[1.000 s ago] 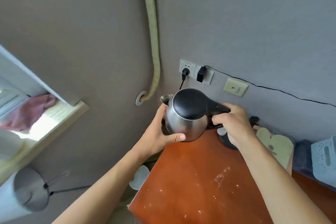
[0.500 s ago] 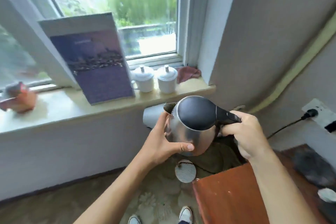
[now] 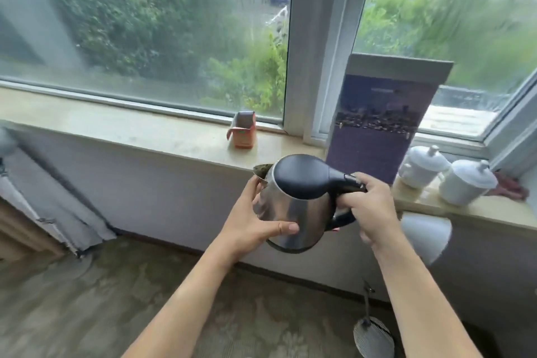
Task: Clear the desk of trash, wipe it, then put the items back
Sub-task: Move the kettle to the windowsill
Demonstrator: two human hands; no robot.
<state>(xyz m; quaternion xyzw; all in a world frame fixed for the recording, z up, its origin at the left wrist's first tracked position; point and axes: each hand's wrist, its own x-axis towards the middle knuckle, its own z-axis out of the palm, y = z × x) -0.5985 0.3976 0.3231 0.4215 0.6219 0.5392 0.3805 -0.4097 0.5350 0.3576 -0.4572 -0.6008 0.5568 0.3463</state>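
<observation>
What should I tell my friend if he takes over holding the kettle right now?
Left hand: cups the kettle body, thumb across the front.
Right hand: grips the black handle.
The kettle is held in the air in front of the windowsill, touching nothing else.
On the sill: orange carton, leaning book, two lidded white cups.
Done: kettle lifted. The desk is out of view.
Left: set the kettle down, probably on the sill; then trash, wiping, putting items back.
</observation>
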